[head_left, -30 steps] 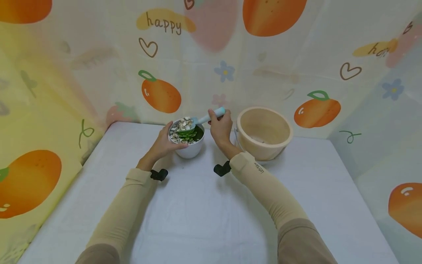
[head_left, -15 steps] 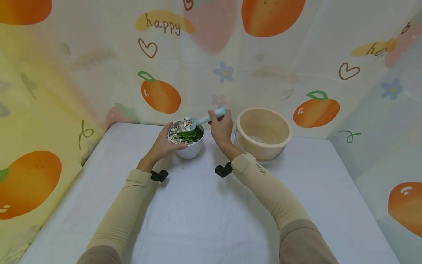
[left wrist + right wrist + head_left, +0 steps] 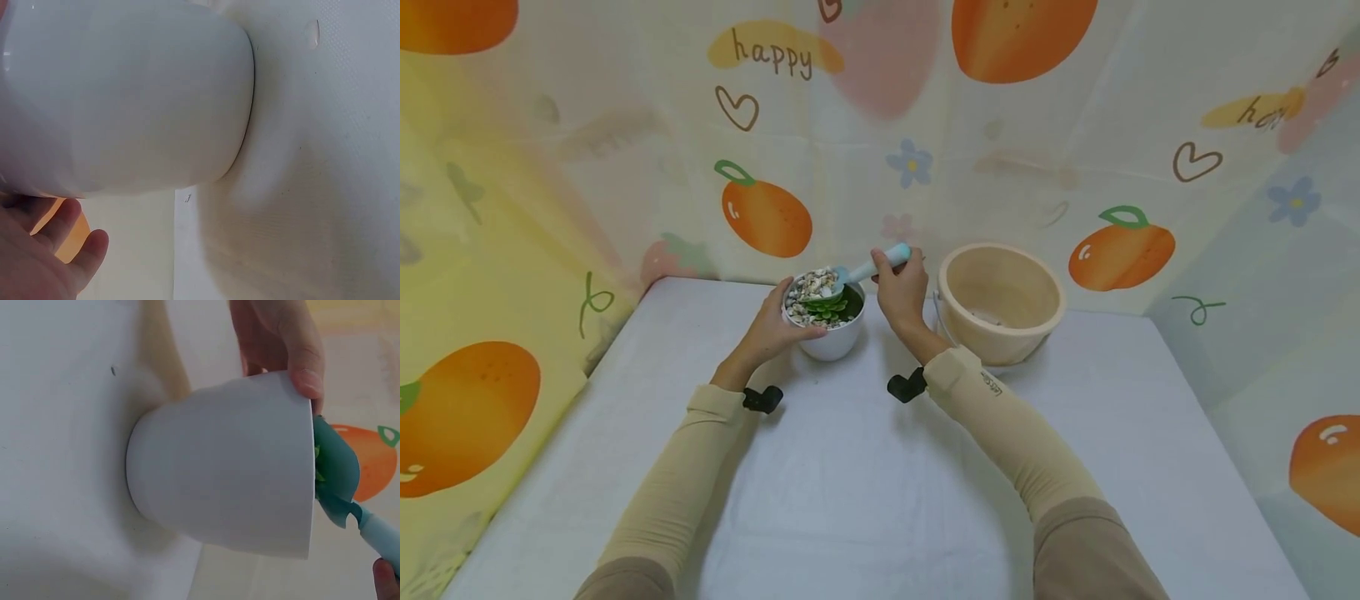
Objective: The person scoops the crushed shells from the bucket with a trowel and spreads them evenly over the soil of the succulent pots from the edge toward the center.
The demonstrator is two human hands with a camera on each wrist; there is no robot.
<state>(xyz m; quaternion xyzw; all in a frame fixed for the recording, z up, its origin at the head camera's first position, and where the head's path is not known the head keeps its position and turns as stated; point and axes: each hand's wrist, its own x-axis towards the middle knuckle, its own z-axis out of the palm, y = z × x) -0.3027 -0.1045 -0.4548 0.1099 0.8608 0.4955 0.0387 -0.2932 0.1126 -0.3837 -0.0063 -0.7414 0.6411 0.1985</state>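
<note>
Left hand (image 3: 769, 328) grips pot (image 3: 832, 343); right hand (image 3: 904, 292) holds scoop (image 3: 863, 271), heaped with stones (image 3: 820, 284), above plant (image 3: 827, 315). Tipping slowly and low, clear of the plant, pot braced, should limit spillage.

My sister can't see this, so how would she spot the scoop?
Find the white table, then the white pot in the left hand near its back edge. Over the pot's green plant is the scoop, loaded with pebbles, its pale blue handle in the right hand. The pot and beige bucket are round; only the scoop has a straight handle.
</note>
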